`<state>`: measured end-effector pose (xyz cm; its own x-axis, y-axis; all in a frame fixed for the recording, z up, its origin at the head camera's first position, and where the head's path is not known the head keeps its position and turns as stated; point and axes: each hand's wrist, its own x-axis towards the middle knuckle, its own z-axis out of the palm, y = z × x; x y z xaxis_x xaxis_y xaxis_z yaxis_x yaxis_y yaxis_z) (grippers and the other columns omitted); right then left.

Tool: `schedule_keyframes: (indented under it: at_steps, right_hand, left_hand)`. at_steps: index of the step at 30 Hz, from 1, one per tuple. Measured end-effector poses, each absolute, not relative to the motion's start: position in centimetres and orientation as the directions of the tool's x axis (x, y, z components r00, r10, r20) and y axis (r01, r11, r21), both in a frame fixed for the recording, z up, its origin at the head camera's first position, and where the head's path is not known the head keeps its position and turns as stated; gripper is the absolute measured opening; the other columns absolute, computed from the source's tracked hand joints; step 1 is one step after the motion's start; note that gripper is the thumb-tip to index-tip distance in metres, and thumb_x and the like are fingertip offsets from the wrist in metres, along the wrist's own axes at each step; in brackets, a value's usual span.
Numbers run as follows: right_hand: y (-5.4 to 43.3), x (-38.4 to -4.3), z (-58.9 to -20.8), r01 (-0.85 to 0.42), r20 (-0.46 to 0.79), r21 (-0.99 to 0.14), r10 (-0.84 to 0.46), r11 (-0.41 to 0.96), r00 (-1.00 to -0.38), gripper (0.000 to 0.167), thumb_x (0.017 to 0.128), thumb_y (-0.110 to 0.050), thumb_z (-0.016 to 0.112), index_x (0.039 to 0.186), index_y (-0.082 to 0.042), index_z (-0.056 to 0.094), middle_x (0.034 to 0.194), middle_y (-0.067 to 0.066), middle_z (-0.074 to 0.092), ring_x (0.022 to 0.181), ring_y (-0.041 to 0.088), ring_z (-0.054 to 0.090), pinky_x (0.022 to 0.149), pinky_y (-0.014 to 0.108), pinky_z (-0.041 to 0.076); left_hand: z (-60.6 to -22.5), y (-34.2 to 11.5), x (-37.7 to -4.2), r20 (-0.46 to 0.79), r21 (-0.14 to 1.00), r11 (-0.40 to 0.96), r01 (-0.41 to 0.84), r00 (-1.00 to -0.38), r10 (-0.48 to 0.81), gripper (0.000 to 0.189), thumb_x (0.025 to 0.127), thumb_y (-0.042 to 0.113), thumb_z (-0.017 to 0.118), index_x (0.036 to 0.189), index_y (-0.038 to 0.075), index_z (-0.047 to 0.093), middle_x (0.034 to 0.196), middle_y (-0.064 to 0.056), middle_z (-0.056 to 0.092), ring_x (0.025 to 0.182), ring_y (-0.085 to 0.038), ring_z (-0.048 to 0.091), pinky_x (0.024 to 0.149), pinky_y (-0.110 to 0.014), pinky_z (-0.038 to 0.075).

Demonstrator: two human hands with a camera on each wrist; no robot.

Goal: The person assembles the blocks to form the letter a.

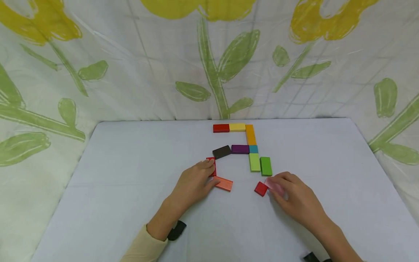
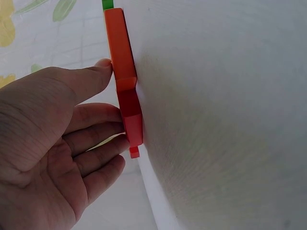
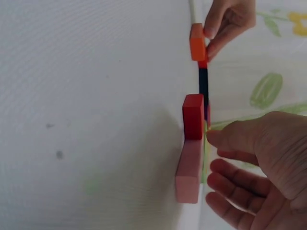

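My left hand (image 1: 195,182) rests on blocks at the left of a row. In the head view its fingers lie over a red block (image 1: 212,171) and the thumb touches an orange-pink block (image 1: 224,184). The left wrist view shows fairly straight fingers along the red block (image 2: 130,115) and the thumb tip at the orange block (image 2: 120,43). My right hand (image 1: 296,194) is over a pink block (image 1: 276,186), partly hidden by its fingers. In the right wrist view the thumb tip is where this pink block (image 3: 188,177) meets a small red block (image 3: 194,115), fingers loosely bent alongside.
Beyond the hands lie a black block (image 1: 222,152), a purple one (image 1: 240,149), a blue one (image 1: 253,149) and light green (image 1: 254,162) and green (image 1: 266,166) blocks. Orange (image 1: 250,134), yellow (image 1: 237,127) and red (image 1: 221,128) blocks continue towards the far table edge. A flowered curtain (image 1: 157,72) hangs behind.
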<state>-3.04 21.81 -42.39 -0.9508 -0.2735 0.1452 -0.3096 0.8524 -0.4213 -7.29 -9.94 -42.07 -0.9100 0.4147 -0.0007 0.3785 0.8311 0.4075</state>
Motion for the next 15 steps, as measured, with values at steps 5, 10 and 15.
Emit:
schedule_keyframes:
  at_steps: [5,10,15]
  right_hand:
    - [21.5,-3.2,-42.3,-0.436,0.182,-0.393,-0.396,0.810,-0.900,0.042,0.080,-0.009,0.092,0.120,-0.018,0.080,0.117,-0.004,0.073,0.107,0.016,0.070,0.086,0.040,0.066]
    - [20.8,-3.8,-42.4,-0.486,0.144,-0.364,-0.468,0.794,-0.872,0.043,0.080,-0.017,0.094,0.121,-0.020,0.079,0.118,-0.004,0.073,0.109,0.016,0.069,0.090,0.040,0.065]
    - [20.3,-4.1,-42.7,-0.480,0.152,-0.321,-0.456,0.816,-0.877,0.041,0.081,-0.025,0.093,0.118,-0.017,0.080,0.113,-0.001,0.074,0.105,0.016,0.066,0.087,0.038,0.064]
  left_hand:
    - [-42.2,-10.0,-7.3,0.002,0.404,0.832,0.380,-0.910,0.415,0.054,0.097,0.035,0.079,0.139,0.002,0.068,0.147,-0.013,0.067,0.139,-0.032,0.063,0.115,-0.047,0.053]
    - [-42.2,-10.0,-7.4,0.017,0.397,0.830,0.392,-0.907,0.421,0.053,0.097,0.033,0.079,0.138,0.002,0.069,0.146,-0.013,0.067,0.138,-0.032,0.064,0.115,-0.046,0.053]
    - [-42.3,-10.0,-7.4,0.023,0.412,0.820,0.397,-0.904,0.426,0.052,0.097,0.033,0.078,0.138,0.002,0.069,0.147,-0.013,0.067,0.139,-0.031,0.063,0.115,-0.046,0.053]
